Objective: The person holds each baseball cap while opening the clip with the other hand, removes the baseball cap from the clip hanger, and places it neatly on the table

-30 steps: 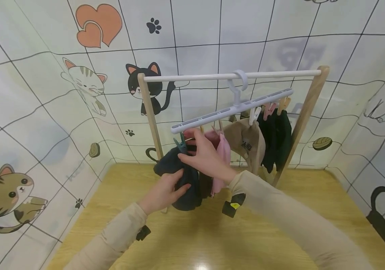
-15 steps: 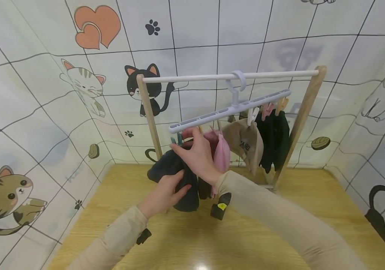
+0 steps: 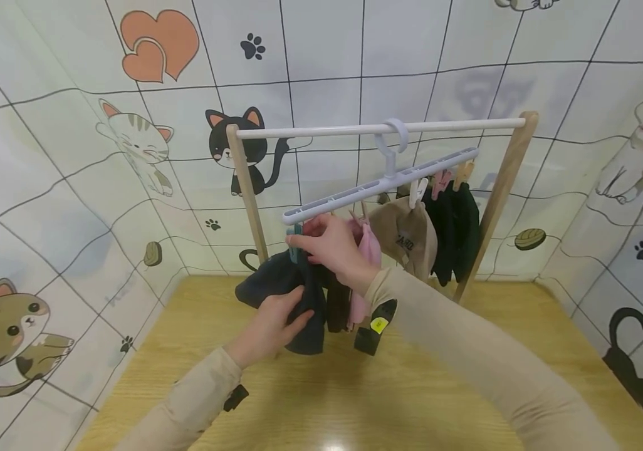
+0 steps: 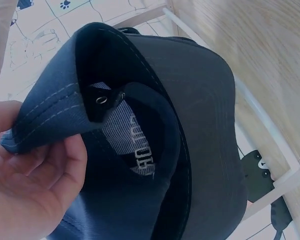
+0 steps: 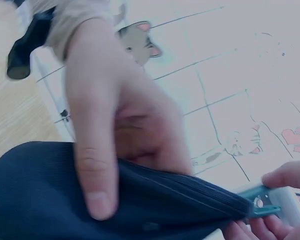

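l hand [image 3: 267, 326]: pinches navy cap [image 3: 273, 279] by band, thumb vs fingers. r hand [image 3: 337, 250]: pinches green clip [image 3: 294, 255] at cap edge. cap loc.: below l end of hanger [image 3: 344, 198].

Cannot read the tiny lettering [image 3: 404, 241] on the beige cap [image 3: 390, 220]. Cannot see the whole brown cloth [image 3: 337, 308] behind the navy cap [image 3: 276, 279]. In the right wrist view, can see the right hand [image 5: 292, 177] only cropped by the edge, the left hand [image 5: 115, 102] blurred.
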`<action>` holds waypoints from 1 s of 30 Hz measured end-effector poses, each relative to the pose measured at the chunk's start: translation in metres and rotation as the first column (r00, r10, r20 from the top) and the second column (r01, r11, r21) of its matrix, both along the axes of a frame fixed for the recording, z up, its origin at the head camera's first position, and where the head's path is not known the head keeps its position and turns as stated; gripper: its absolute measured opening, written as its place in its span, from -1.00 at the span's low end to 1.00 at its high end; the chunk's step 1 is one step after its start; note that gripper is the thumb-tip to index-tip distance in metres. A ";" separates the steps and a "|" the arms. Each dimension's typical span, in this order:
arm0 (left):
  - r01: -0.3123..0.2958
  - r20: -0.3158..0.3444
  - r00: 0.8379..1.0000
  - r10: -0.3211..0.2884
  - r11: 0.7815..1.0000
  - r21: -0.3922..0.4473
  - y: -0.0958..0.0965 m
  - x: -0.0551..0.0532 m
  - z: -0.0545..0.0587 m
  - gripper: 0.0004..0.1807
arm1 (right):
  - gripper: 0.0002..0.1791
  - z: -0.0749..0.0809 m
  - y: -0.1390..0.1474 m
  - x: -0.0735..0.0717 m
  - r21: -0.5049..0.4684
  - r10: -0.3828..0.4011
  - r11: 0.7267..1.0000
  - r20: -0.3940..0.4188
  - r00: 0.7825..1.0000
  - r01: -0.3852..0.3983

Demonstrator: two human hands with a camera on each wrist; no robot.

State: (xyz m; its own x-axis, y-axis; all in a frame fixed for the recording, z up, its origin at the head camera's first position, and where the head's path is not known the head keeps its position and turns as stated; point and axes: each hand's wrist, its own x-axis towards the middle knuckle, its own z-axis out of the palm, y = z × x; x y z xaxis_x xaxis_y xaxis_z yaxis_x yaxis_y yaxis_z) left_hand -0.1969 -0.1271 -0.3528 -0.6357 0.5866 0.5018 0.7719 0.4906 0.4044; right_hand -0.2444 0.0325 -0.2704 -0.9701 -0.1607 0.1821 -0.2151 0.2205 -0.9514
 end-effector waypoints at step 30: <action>-0.042 0.060 0.998 0.033 0.989 0.143 -0.014 0.007 -0.006 -0.63 | -0.76 -0.011 0.010 -0.023 -0.146 0.008 0.989 0.074 0.997 0.003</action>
